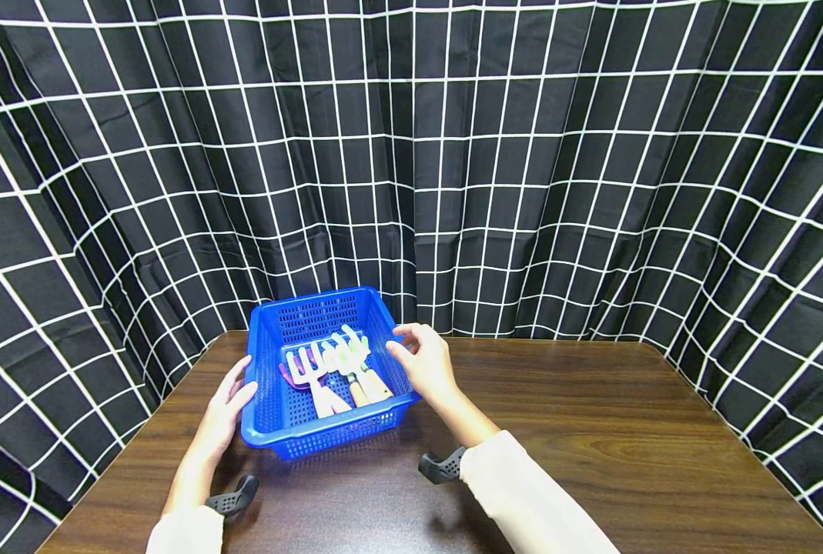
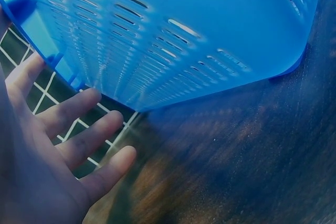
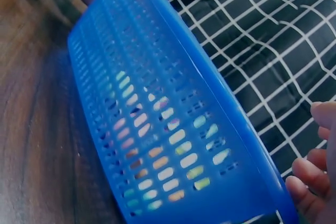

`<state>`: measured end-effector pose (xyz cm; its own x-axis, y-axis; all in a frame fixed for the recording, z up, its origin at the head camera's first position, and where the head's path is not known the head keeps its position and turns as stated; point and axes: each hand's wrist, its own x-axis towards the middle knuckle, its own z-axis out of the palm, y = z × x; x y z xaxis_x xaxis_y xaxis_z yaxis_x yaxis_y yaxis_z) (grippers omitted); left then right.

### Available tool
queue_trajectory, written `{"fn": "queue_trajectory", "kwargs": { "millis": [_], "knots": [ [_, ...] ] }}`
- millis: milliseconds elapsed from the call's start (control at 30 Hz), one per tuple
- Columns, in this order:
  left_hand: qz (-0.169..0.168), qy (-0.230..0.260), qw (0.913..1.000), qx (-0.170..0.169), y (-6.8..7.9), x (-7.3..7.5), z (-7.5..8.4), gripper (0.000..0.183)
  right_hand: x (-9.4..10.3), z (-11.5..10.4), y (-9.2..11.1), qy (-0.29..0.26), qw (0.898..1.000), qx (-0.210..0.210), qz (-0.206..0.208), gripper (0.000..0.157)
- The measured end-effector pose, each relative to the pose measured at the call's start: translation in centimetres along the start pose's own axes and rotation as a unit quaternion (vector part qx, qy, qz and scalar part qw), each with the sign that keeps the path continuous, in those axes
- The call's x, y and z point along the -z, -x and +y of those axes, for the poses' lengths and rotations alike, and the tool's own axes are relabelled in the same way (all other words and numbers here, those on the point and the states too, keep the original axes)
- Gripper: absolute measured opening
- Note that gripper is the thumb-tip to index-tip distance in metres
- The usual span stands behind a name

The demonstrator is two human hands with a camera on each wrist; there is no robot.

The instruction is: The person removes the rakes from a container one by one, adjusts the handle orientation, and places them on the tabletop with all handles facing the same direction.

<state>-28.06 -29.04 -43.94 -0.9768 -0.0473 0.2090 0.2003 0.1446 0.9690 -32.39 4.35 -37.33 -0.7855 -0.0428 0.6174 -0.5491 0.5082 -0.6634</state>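
A blue perforated plastic basket (image 1: 335, 427) is over the left part of the table; I cannot tell whether its whole base touches the wood. Inside lie several pale pronged hand forks (image 1: 307, 373), some with wooden handles (image 1: 358, 392), and a purple-pink piece (image 1: 292, 378) partly hidden beneath. My left hand (image 1: 222, 412) is at the basket's left rim, its fingers spread and fairly straight in the left wrist view, at least one fingertip against the rim. At the right rim, my right hand (image 1: 428, 365) has thumb and forefinger parted and loosely bent, with nothing between them.
A brown wood-grain table (image 1: 577, 431) extends to the right of the basket. Behind and on both sides hangs a black curtain (image 1: 494, 192) with a white grid. Dark straps (image 1: 442, 465) sit on both wrists.
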Motion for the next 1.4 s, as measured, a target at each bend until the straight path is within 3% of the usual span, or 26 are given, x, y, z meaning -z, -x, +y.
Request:
{"fn": "queue_trajectory", "kwargs": {
  "millis": [167, 367, 467, 667, 833, 1167, 1400],
  "knots": [
    [-0.003, 0.012, 0.9999, -0.012, 0.2, -0.1, 0.0, 0.055, -0.6, -1.0, 0.1, -0.038, 0.999, -0.009, -0.016, 0.022],
    [-0.002, 0.01, 0.9999, -0.009, 0.1, 0.0, 0.1, 0.055, -1.2, -2.7, 0.1, -0.111, 0.988, -0.086, -0.063, 0.025],
    [0.0, 0.003, 1.0, -0.003, 0.1, 0.2, 0.0, 0.056, -1.6, -3.2, 0.1, -0.123, 0.985, -0.099, -0.073, 0.024],
    [0.005, 0.007, 0.9999, -0.012, 0.1, 0.1, -0.2, 0.054, -2.6, -2.7, -0.1, -0.082, 0.991, -0.07, -0.083, 0.028],
    [0.009, 0.011, 0.9997, -0.02, 0.2, 0.2, -0.2, 0.054, -3.0, -2.6, -0.3, -0.025, 0.991, -0.052, -0.12, 0.031],
    [0.008, 0.013, 0.9997, -0.018, 0.1, -0.2, -0.1, 0.054, -3.7, -2.6, -1.2, 0.043, 0.97, -0.074, -0.228, 0.042],
    [0.008, 0.01, 0.9997, -0.021, 0.1, -0.4, -0.2, 0.054, -4.1, -2.4, -1.4, 0.031, 0.95, -0.121, -0.285, 0.049]
  ]
}}
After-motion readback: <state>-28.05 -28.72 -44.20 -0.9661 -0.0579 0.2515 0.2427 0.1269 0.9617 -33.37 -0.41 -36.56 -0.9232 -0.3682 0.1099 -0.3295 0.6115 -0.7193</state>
